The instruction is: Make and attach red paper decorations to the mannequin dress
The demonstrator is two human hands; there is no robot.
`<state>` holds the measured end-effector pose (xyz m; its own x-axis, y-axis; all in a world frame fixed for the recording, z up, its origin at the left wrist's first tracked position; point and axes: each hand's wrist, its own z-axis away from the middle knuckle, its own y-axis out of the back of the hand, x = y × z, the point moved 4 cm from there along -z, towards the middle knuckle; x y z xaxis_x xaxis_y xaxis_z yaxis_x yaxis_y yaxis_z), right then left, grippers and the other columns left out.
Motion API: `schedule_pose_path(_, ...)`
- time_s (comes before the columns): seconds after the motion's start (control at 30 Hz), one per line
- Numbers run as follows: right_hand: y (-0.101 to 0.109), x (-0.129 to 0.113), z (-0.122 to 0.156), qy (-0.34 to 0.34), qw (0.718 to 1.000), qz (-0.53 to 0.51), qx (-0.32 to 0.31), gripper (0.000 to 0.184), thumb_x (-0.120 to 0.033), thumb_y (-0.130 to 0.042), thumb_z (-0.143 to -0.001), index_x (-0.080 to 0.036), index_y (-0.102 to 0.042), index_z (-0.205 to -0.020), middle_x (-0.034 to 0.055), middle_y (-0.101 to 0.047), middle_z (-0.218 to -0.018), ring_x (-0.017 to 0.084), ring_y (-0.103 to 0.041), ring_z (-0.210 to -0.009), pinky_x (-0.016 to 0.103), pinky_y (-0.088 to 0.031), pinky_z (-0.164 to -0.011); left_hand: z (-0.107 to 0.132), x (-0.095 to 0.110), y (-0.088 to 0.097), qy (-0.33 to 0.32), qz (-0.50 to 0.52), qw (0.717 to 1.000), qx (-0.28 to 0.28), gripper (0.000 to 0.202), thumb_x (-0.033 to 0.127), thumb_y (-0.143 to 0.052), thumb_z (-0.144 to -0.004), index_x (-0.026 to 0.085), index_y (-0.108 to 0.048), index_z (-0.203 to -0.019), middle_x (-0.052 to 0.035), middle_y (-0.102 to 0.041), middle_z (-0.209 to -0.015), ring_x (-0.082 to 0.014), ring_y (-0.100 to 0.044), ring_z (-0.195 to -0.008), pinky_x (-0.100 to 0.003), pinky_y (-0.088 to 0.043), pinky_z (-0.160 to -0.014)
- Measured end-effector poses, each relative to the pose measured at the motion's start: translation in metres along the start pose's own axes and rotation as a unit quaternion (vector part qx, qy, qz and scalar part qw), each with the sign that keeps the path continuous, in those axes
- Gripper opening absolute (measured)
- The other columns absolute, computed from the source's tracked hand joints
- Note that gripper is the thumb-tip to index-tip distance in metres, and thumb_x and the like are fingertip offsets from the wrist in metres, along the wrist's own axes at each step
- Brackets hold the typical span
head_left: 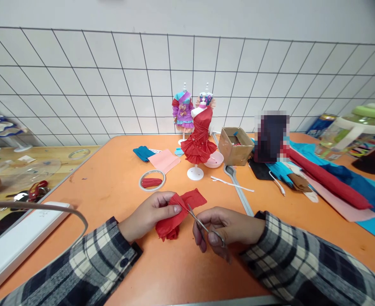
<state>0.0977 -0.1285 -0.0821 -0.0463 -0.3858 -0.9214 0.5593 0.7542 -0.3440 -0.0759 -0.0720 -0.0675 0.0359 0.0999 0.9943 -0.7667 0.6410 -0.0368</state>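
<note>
My left hand (152, 215) pinches a piece of red crepe paper (171, 222) between thumb and fingers; part of the paper hangs below and part sticks out to the right. In my right hand (227, 225) is a pair of small metal scissors (201, 222), with fingers at the handle loops. The scissor tips meet the edge of the red paper just right of my left thumb. Behind the hands stands a mini dress form (195, 173) on a white base, wearing a one-shouldered red ruffled dress (200, 140).
A tape roll (152, 180) lies left with folded red paper inside. Pink paper (164, 161), a cardboard box (236, 146) and a grey ruler-like tool (240, 191) lie beyond the hands. Coloured paper rolls (330, 178) cover the right side. A white lamp base (24, 242) stands left.
</note>
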Motion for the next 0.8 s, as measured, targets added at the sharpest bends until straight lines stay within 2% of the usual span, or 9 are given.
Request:
schedule_pose_path(0.13,-0.002,0.003,-0.005,0.015,0.999,-0.034,-0.009,0.051,-0.049,-0.079,-0.069,-0.013,-0.057,-0.098,0.0037,-0.059,-0.09,0.006,-0.056,-0.057,0.013,-0.046,-0.039,0.002,0.004,-0.006,-0.011,-0.015,0.999,-0.027,0.031,0.043,-0.073,-0.078,0.013,-0.065,-0.074,-0.0018,-0.062,-0.064,-0.011,-0.052,-0.056,-0.021,-0.039,-0.052)
schedule_pose_path(0.27,-0.006,0.008,-0.011,0.039,0.995,-0.074,-0.054,0.052,-0.049,-0.08,-0.07,-0.013,-0.057,-0.099,0.0056,-0.058,-0.095,0.007,-0.057,-0.062,0.015,-0.049,-0.042,0.004,0.002,-0.013,0.005,-0.002,0.998,-0.059,0.033,0.045,-0.07,-0.081,0.013,-0.063,-0.075,-0.0048,-0.067,-0.066,-0.0133,-0.057,-0.055,-0.024,-0.044,-0.053)
schedule_pose_path(0.37,-0.007,0.009,-0.012,0.057,0.993,-0.09,-0.052,0.05,-0.049,-0.08,-0.069,-0.013,-0.055,-0.093,0.0029,-0.057,-0.087,0.008,-0.057,-0.061,0.016,-0.05,-0.043,0.004,0.001,-0.011,0.004,0.006,0.999,-0.031,0.033,0.045,-0.075,-0.077,0.012,-0.067,-0.077,-0.0041,-0.067,-0.067,-0.0123,-0.057,-0.057,-0.022,-0.044,-0.054)
schedule_pose_path(0.5,-0.007,0.007,-0.011,0.045,0.995,-0.081,-0.031,0.049,-0.047,-0.082,-0.067,-0.013,-0.054,-0.088,-0.0009,-0.054,-0.078,0.007,-0.055,-0.059,0.015,-0.049,-0.041,0.004,0.001,-0.004,-0.008,0.024,0.999,0.027,0.035,0.043,-0.081,-0.071,0.015,-0.074,-0.091,-0.0056,-0.07,-0.078,-0.0144,-0.06,-0.067,-0.023,-0.046,-0.06)
schedule_pose_path(0.63,-0.008,0.004,-0.011,0.037,0.996,-0.076,-0.034,0.052,-0.046,-0.084,-0.065,-0.013,-0.056,-0.093,0.0016,-0.056,-0.086,0.007,-0.055,-0.063,0.015,-0.05,-0.042,0.006,0.0,-0.007,-0.002,0.023,1.0,0.009,0.03,0.043,-0.079,-0.072,0.014,-0.074,-0.076,-0.0062,-0.068,-0.072,-0.0151,-0.059,-0.063,-0.024,-0.046,-0.058)
schedule_pose_path(0.7,-0.008,0.004,-0.011,0.035,0.996,-0.077,-0.035,0.054,-0.047,-0.085,-0.063,-0.013,-0.056,-0.094,0.0019,-0.056,-0.089,0.007,-0.055,-0.064,0.016,-0.051,-0.043,0.006,-0.001,-0.01,0.002,0.016,1.0,0.0,0.03,0.043,-0.078,-0.073,0.013,-0.073,-0.074,-0.0067,-0.067,-0.071,-0.0163,-0.059,-0.064,-0.026,-0.046,-0.058)
schedule_pose_path(0.8,-0.009,0.005,-0.011,0.042,0.996,-0.072,-0.03,0.053,-0.05,-0.083,-0.064,-0.013,-0.055,-0.09,-0.0008,-0.054,-0.079,0.006,-0.053,-0.059,0.015,-0.05,-0.041,0.006,-0.003,-0.011,0.006,0.029,1.0,-0.004,0.033,0.044,-0.078,-0.073,0.012,-0.072,-0.071,-0.0055,-0.064,-0.068,-0.0146,-0.056,-0.061,-0.025,-0.044,-0.057)
